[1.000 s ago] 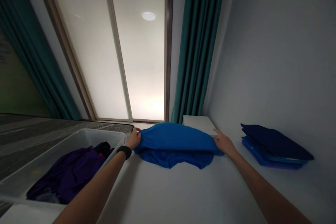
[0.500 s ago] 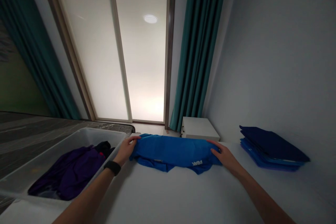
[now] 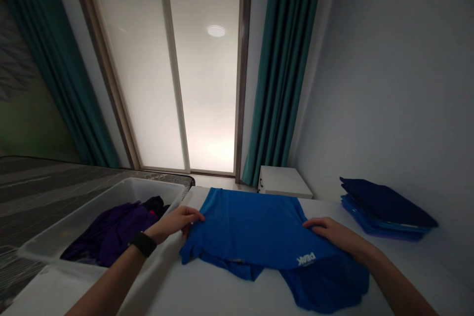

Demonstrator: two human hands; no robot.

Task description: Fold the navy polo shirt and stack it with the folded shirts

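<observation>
A blue T-shirt (image 3: pixel 252 227) with a white PEAK print lies spread on the white table, its sleeve and collar parts toward me and its straight edge at the far side. My left hand (image 3: pixel 179 219), with a black band at the wrist, pinches the shirt's left edge between thumb and fingers. On the opposite side, my right hand (image 3: pixel 335 234) grips the right edge near the sleeve, fingers bent over the fabric. A sleeve hangs loosely below the right hand, partly crumpled.
A translucent plastic bin (image 3: pixel 33 252) at left holds purple clothing (image 3: pixel 101 234) and some dark cloth. A stack of folded dark and bright blue clothes (image 3: pixel 387 207) lies at the right by the wall. Beyond the white table (image 3: pixel 207 294) stands a small white cabinet (image 3: pixel 283 180).
The shirt's body now spreads wider and longer toward me; before, it was a narrow band at the far side. Both hands have come nearer, and the right one has moved outward.
</observation>
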